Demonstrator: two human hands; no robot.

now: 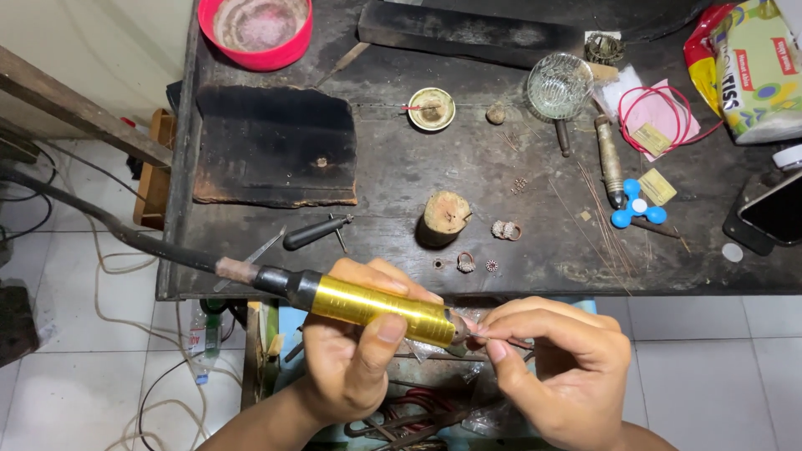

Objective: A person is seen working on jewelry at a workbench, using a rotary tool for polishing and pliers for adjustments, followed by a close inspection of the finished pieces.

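Observation:
My left hand [355, 351] grips a gold-coloured rotary tool handpiece [380, 306] whose black flexible shaft [109, 230] runs off to the left. The tool's tip meets a tiny piece pinched between the thumb and fingers of my right hand [555, 363], just below the front edge of the dark workbench [401, 171]. The piece itself is mostly hidden by my fingers. On the bench near the edge lie small metal rings and ornaments [465, 263] and a short wooden stump [443, 215].
A charred black block [276, 146], a red bowl [255, 29], a small dish [432, 108], a glass strainer-like dish [559, 86], a blue spinner [637, 206], thin wires [597, 217], a phone [773, 209] and a tissue pack [756, 67] sit on the bench. Tools lie in an open drawer [418, 409] below.

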